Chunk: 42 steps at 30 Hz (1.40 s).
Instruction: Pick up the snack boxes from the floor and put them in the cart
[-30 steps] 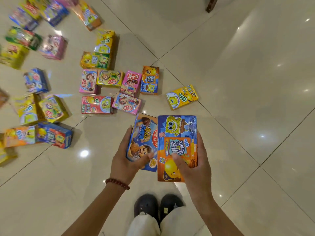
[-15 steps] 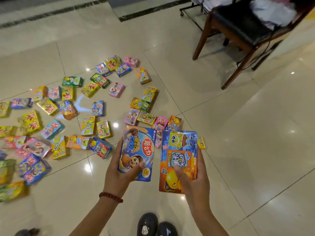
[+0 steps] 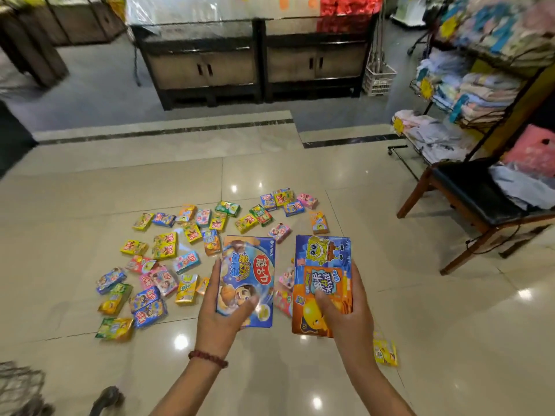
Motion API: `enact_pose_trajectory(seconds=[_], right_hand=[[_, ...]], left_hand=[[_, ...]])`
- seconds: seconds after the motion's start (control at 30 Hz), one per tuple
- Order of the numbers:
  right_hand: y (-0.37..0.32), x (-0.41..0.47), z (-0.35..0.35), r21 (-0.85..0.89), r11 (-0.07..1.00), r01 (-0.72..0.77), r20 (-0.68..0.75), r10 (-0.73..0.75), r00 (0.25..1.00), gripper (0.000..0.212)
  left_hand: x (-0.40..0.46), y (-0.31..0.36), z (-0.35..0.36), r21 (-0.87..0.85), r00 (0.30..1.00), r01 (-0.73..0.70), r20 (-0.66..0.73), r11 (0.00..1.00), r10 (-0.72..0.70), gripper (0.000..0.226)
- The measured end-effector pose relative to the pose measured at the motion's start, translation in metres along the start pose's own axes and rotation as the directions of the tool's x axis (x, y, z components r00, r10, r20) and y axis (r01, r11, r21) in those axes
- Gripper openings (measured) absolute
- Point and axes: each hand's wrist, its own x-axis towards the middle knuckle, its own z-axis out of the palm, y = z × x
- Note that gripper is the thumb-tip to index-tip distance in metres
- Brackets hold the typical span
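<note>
My left hand (image 3: 223, 318) grips a blue snack box (image 3: 247, 274) with a cartoon child on it, thumb across its front. In my right hand (image 3: 345, 313) is a blue and orange snack box (image 3: 322, 265) with a yellow sponge character, held the same way. Both boxes are raised side by side above the floor. Several small colourful snack boxes (image 3: 168, 265) lie scattered on the tiles beyond and to the left of my hands. One yellow box (image 3: 385, 352) lies alone at the right of my right arm. The wire cart (image 3: 18, 385) shows blurred at the bottom left corner.
A wooden chair (image 3: 468, 202) with a black seat stands at the right, piled with cloth. Behind it is a rack of folded textiles (image 3: 480, 85). Dark display counters (image 3: 255, 64) stand beyond a floor step (image 3: 168, 132). A cart wheel (image 3: 106, 397) sits near my left forearm.
The camera has tilted up from the floor, bringing the counters, rack and cart corner into view. Both hands keep their boxes, which have moved slightly apart.
</note>
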Motion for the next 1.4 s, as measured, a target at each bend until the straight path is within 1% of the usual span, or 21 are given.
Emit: enact_pose_trajectory(seconds=[0.13, 0.27, 0.4, 0.5, 0.53, 0.6, 0.7, 0.83, 0.9, 0.97, 1.07, 1.23, 1.3, 1.37, 1.4], right_hand=[[-0.053, -0.008, 0.027, -0.008, 0.993, 0.115, 0.091, -0.114, 0.989, 0.083], [-0.091, -0.017, 0.064, 0.046, 0.981, 0.19, 0.209, -0.195, 0.958, 0.079], [-0.124, -0.036, 0.111, 0.09, 0.963, 0.253, 0.309, -0.268, 0.912, 0.089], [-0.143, -0.057, 0.153, 0.147, 0.951, 0.272, 0.409, -0.308, 0.859, 0.087], [-0.149, -0.066, 0.169, 0.168, 0.946, 0.276, 0.44, -0.322, 0.838, 0.085], [-0.161, -0.087, 0.203, 0.205, 0.937, 0.284, 0.503, -0.35, 0.791, 0.079], [-0.175, -0.131, 0.259, 0.263, 0.918, 0.296, 0.604, -0.396, 0.692, 0.07], [-0.189, -0.203, 0.335, 0.309, 0.914, 0.264, 0.705, -0.406, 0.581, 0.063], [-0.194, -0.242, 0.374, 0.32, 0.913, 0.255, 0.747, -0.408, 0.525, 0.065], [-0.2, -0.282, 0.411, 0.331, 0.911, 0.245, 0.783, -0.41, 0.468, 0.069], [-0.207, -0.337, 0.459, 0.34, 0.906, 0.251, 0.83, -0.415, 0.373, 0.067], [-0.195, -0.411, 0.521, 0.319, 0.914, 0.251, 0.89, -0.38, 0.252, 0.077], [-0.186, -0.437, 0.538, 0.305, 0.914, 0.268, 0.911, -0.362, 0.198, 0.075], [-0.179, -0.461, 0.553, 0.291, 0.92, 0.263, 0.932, -0.335, 0.139, 0.068], [-0.175, -0.472, 0.56, 0.283, 0.925, 0.255, 0.941, -0.319, 0.112, 0.068]], left_hand=[[-0.008, 0.048, -0.035, -0.05, 0.989, -0.069, -0.138, 0.996, 0.061, 0.085], [-0.021, 0.085, -0.077, -0.035, 0.966, -0.111, -0.24, 0.993, 0.1, 0.086], [-0.033, 0.111, -0.127, -0.059, 0.914, -0.202, -0.369, 0.978, 0.167, 0.083], [-0.043, 0.123, -0.173, -0.083, 0.862, -0.273, -0.463, 0.958, 0.206, 0.081], [-0.048, 0.126, -0.19, -0.083, 0.845, -0.275, -0.497, 0.958, 0.199, 0.081], [-0.059, 0.131, -0.23, -0.081, 0.805, -0.281, -0.562, 0.956, 0.189, 0.082], [-0.081, 0.135, -0.296, -0.088, 0.732, -0.291, -0.661, 0.953, 0.162, 0.086], [-0.116, 0.139, -0.387, -0.057, 0.64, -0.305, -0.752, 0.951, 0.16, 0.083], [-0.136, 0.139, -0.433, -0.034, 0.594, -0.303, -0.788, 0.952, 0.161, 0.083], [-0.157, 0.139, -0.476, -0.024, 0.531, -0.309, -0.834, 0.951, 0.151, 0.082], [-0.189, 0.138, -0.533, 0.017, 0.435, -0.312, -0.886, 0.95, 0.159, 0.081], [-0.241, 0.118, -0.603, 0.019, 0.299, -0.279, -0.948, 0.96, 0.106, 0.081], [-0.26, 0.106, -0.623, -0.009, 0.248, -0.277, -0.967, 0.961, 0.062, 0.082], [-0.276, 0.094, -0.641, -0.026, 0.204, -0.271, -0.978, 0.962, 0.031, 0.08], [-0.284, 0.089, -0.649, -0.036, 0.177, -0.27, -0.984, 0.962, 0.013, 0.08]])
